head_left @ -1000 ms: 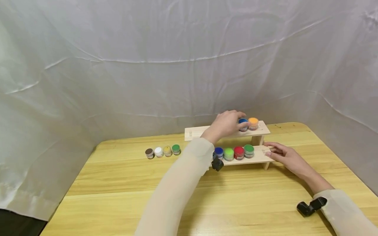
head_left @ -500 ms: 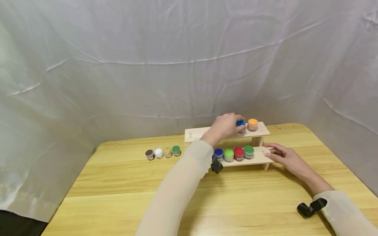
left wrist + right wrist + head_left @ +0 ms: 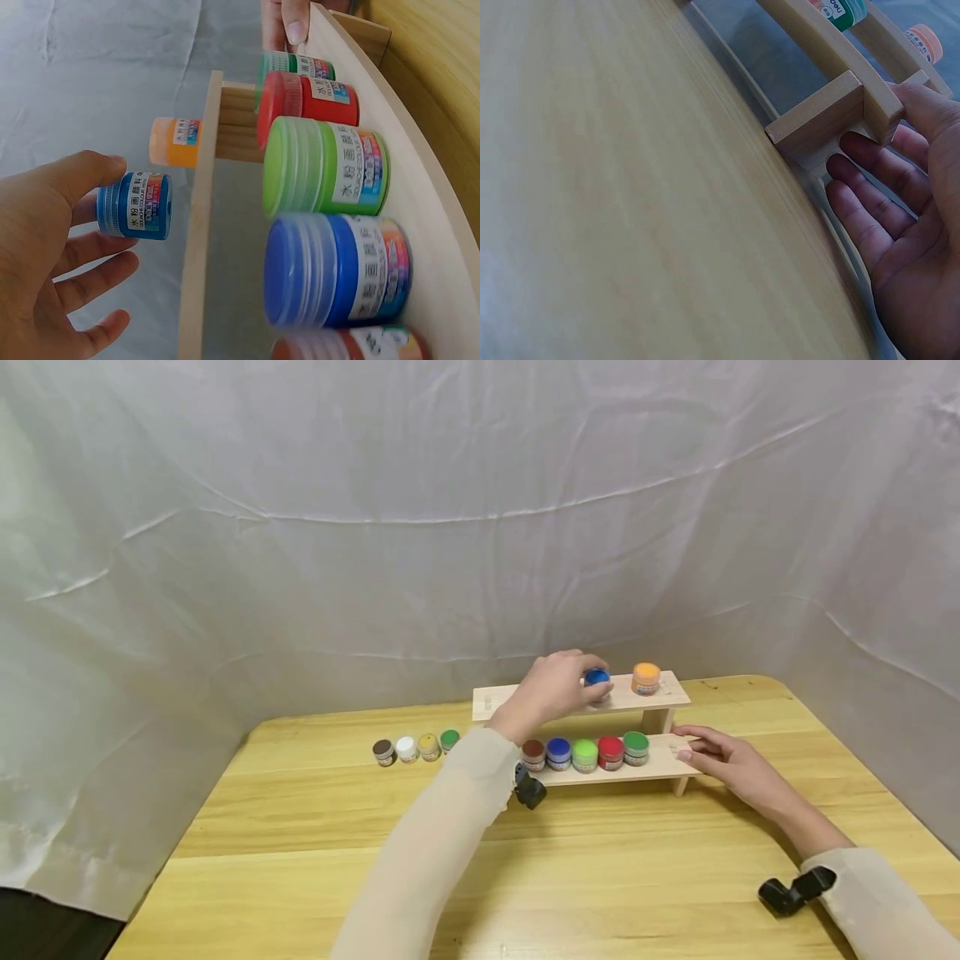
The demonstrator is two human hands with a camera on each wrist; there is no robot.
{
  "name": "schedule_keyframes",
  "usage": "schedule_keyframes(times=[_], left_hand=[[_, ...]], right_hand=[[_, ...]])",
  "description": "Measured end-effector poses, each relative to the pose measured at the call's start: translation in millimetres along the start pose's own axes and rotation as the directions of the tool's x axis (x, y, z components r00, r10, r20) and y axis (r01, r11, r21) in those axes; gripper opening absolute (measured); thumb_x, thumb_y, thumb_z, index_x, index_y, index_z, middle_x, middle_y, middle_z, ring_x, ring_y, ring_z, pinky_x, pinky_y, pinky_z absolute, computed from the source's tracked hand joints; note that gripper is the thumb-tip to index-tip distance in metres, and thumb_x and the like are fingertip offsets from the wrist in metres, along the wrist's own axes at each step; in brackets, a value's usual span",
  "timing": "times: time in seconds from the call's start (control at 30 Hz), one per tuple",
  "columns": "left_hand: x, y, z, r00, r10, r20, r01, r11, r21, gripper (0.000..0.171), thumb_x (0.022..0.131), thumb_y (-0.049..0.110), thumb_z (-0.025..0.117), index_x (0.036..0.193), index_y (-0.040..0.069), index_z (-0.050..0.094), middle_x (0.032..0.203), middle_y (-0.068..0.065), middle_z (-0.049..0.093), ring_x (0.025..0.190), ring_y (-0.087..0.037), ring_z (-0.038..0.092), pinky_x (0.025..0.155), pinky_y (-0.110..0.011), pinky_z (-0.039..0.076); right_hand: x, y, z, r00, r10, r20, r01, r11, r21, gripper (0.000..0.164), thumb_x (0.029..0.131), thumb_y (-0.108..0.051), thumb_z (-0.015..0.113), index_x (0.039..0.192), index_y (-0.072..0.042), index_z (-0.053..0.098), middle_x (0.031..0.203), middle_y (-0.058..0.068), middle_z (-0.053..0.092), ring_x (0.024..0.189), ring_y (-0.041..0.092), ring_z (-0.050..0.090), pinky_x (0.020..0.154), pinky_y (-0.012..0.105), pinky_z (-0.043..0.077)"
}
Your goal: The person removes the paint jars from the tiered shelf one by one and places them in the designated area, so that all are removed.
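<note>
My left hand [image 3: 551, 689] pinches a blue paint jar [image 3: 142, 206] between thumb and fingers. In the head view the jar is over the upper board, left of the orange paint jar [image 3: 646, 679]; the left wrist view shows it off to the side of that board's edge. The two-tier wooden shelf [image 3: 487, 702] bears a row of paint jars on its lower board: brownish-red [image 3: 533, 755], dark blue [image 3: 558, 754], light green [image 3: 585, 756], red [image 3: 611, 753] and green [image 3: 636, 748]. My right hand [image 3: 731, 768] grips the lower board's right end, thumb on top and fingers below.
Left of the shelf, a dark brown jar [image 3: 384, 752], a white jar [image 3: 407, 749], a yellow jar [image 3: 429, 747] and another green jar [image 3: 449, 741] stand on the wooden table [image 3: 300, 827]. A grey cloth [image 3: 375, 585] hangs behind and at the sides.
My left hand has drawn the blue jar leftward along the upper board, widening the gap to the orange jar. The brownish-red jar has come into sight. My right hand stays put.
</note>
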State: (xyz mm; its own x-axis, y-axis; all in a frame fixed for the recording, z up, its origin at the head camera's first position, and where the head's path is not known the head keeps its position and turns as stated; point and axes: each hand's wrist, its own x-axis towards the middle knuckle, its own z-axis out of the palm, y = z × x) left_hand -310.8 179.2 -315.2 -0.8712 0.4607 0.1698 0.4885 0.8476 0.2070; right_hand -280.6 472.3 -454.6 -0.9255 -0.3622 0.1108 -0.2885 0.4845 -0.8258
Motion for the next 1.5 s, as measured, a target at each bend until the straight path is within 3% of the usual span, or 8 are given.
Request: schedule_keyframes(times=[0.87,1.5], left_hand=[[-52.9,-35.3,-21.2,0.995,0.028,-0.097,-0.026,1.0,0.018,0.036,0.097,0.044,0.059,0.124,0.021,0.067,0.119,0.003,0.065,0.114,-0.019,0.057,0.101,-0.041,0.042],[-97.0,-60.6,-26.7,0.983,-0.06,-0.175,0.046,0.995,-0.084,0.04,0.092,0.039,0.068,0.121,0.011,0.067,0.116,-0.002,0.066,0.109,-0.022,0.057,0.097,-0.044,0.043]], right_hand=[[-0.2,1.1,-4.0,1.0,0.001,0.003,-0.001,1.0,-0.004,0.052,0.1,-0.03,0.058,0.144,-0.005,0.046,0.116,0.016,0.061,0.095,0.003,0.058,0.077,0.016,0.046],[0.7,3.4,-5.3,1.0,-0.006,0.005,0.006,1.0,-0.017,0.051,0.1,-0.029,0.057,0.144,-0.006,0.045,0.115,0.015,0.062,0.094,0.003,0.059,0.076,0.016,0.046]])
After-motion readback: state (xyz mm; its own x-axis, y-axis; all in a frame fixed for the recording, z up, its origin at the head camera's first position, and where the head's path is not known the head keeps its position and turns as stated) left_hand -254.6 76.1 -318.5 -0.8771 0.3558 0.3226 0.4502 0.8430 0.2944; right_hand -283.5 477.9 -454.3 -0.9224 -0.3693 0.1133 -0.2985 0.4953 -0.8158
